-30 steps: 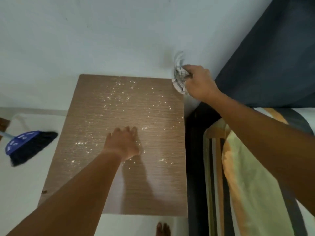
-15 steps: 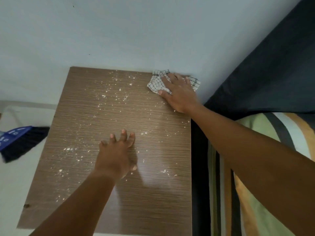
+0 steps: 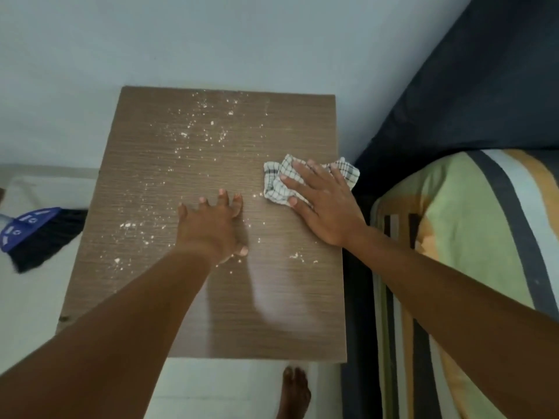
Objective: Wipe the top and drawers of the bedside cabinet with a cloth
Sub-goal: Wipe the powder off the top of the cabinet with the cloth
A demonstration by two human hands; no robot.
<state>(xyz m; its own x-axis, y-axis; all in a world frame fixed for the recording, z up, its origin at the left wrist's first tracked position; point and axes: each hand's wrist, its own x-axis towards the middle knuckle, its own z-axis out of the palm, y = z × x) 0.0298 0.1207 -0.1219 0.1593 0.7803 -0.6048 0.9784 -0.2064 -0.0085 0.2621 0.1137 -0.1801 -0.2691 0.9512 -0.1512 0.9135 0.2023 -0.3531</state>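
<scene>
Fingers (image 3: 222,198) of the left hand (image 3: 211,228) are lying spread, holding nothing, bracing on the cabinet top (image 3: 181,164); the right hand (image 3: 323,204) is pressing the cloth (image 3: 273,182) flat beside its right edge, risking sweeping crumbs (image 3: 205,122) onto the bed (image 3: 469,237)

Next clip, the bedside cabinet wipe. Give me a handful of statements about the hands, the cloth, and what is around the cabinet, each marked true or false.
1. The right hand presses the checked cloth flat on the cabinet top. True.
2. The left hand holds a second cloth. False: it rests bare on the top, fingers spread.
3. White crumbs lie scattered over the top. True.
4. The cloth lies at the left edge of the top. False: it is near the right edge, by the bed.
5. A blue brush lies on the floor to the left of the cabinet. True.
</scene>
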